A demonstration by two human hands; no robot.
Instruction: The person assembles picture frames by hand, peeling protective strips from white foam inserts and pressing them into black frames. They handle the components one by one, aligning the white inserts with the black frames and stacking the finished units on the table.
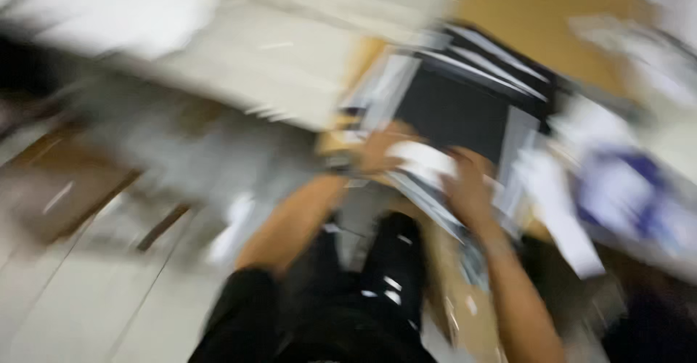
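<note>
Frame badly blurred. Your left hand (381, 149) and right hand (465, 181) both touch a small white object (425, 161) over a black flat panel (457, 112); grip and progress unreadable.

White item (425, 161): small, pale, blurred; kind not discernible.
Pose: tilted, lying on the near edge of the dark stack (454, 112).
Contact: left hand (381, 149) at one end, right hand (468, 181) at the other.
Grip: lost in blur.
</note>
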